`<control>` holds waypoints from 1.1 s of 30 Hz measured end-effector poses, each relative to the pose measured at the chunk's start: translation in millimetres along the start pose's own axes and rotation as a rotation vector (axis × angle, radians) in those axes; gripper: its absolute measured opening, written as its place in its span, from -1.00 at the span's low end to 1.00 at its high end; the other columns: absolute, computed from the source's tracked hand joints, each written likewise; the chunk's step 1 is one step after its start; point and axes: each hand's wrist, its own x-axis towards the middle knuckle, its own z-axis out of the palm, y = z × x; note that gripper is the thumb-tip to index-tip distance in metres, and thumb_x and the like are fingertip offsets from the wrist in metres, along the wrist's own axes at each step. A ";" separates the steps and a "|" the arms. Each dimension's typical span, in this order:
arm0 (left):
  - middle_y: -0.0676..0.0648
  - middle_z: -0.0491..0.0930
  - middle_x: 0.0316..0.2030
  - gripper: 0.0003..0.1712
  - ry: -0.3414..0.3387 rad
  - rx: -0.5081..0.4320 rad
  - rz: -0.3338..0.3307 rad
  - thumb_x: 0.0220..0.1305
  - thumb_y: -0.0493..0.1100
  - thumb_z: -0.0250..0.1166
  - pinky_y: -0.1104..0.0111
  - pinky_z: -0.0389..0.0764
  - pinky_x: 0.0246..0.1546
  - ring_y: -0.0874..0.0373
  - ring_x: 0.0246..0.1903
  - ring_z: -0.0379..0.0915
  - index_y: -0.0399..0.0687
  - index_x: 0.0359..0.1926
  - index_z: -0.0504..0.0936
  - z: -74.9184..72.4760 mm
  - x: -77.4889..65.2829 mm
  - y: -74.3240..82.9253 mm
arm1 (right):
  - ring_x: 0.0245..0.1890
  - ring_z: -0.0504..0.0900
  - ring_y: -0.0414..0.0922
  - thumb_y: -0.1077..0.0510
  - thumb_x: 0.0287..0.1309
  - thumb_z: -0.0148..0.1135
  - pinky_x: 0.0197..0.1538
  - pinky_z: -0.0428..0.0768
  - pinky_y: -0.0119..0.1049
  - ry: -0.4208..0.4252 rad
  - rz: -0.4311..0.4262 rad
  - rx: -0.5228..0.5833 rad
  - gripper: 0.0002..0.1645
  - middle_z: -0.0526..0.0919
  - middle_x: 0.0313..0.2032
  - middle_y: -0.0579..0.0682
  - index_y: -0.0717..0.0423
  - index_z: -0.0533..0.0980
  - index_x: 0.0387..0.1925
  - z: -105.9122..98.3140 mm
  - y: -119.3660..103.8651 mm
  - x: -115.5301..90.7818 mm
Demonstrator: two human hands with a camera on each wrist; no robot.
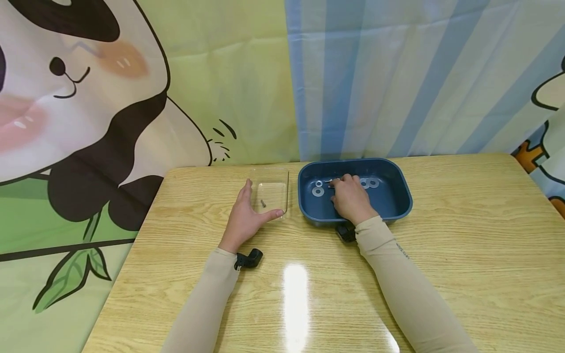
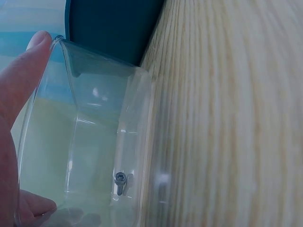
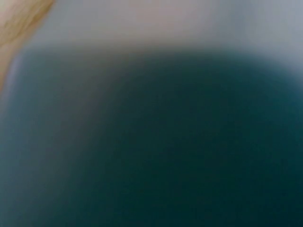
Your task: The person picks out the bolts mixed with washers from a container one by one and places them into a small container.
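A clear plastic box [image 1: 272, 189] stands on the table, and one small hex-socket screw [image 2: 120, 179] lies inside it. My left hand [image 1: 244, 220] holds this box, fingers along its left side and thumb at the near right corner. To its right is a blue tub [image 1: 388, 201] with several flat washers [image 1: 318, 191] in it. My right hand [image 1: 352, 198] reaches down into the tub with bent fingers. A small shiny metal piece [image 1: 329, 181] shows by its fingertips; whether they pinch it is hidden. The right wrist view is mostly blurred dark tub wall.
The wooden table [image 1: 463, 235] reaches back to a printed curtain [image 1: 375, 78] just behind the box and tub. A dark wrist camera [image 1: 346, 233] on the right arm sits close to the tub's near wall. The box and tub stand side by side with a narrow gap.
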 end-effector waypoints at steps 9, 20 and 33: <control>-0.14 -0.10 0.58 0.56 0.006 -0.002 0.004 -0.16 0.52 0.48 -0.16 0.14 0.40 -0.21 0.51 -0.08 -0.01 0.63 -0.20 0.7 -0.2 0.2 | 0.11 0.40 0.29 0.25 0.34 0.26 0.13 0.49 0.17 -0.024 0.032 -0.007 -0.58 0.52 0.09 0.35 0.20 0.58 0.21 -0.2 0.4 1.1; -0.15 -0.08 0.58 0.54 0.010 0.000 0.003 -0.14 0.48 0.51 -0.16 0.14 0.39 -0.22 0.50 -0.07 -0.03 0.63 -0.19 1.2 -0.2 -0.1 | 0.11 0.48 0.32 0.29 0.30 0.27 0.15 0.50 0.17 -0.009 -0.001 -0.003 -0.77 0.62 -0.03 0.29 0.18 0.70 -0.04 -0.5 0.5 -0.3; -0.14 -0.13 0.59 0.53 -0.003 -0.001 -0.004 -0.10 0.46 0.50 -0.17 0.11 0.40 -0.22 0.51 -0.11 0.00 0.63 -0.23 -0.6 -0.9 1.2 | -0.01 0.56 0.22 0.30 0.33 0.20 -0.07 0.61 0.12 -0.056 0.044 0.013 -0.85 0.65 -0.07 0.22 0.18 0.66 -0.15 -0.7 1.6 1.6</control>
